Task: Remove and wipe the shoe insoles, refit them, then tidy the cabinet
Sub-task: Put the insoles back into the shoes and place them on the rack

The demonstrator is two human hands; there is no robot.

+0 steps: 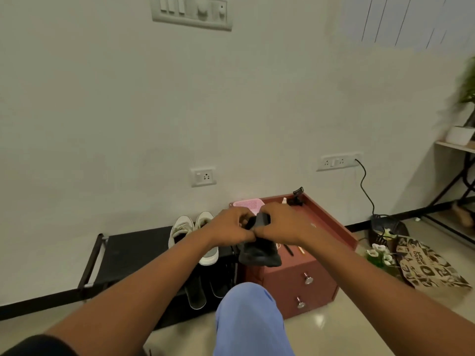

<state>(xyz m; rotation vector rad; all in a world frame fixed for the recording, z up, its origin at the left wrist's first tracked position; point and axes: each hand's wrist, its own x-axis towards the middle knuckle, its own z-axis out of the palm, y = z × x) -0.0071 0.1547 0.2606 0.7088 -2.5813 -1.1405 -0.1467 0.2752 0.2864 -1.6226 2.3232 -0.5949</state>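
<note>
Right now both hands, left hand (228,227) and right hand (280,224), grip a black shoe (259,253) together above the red drawer cabinet (308,276). Fingers hide the shoe's opening; can't tell about an insole. White sneakers (192,235) sit on the black rack (133,247), partly behind the left wrist.
</note>
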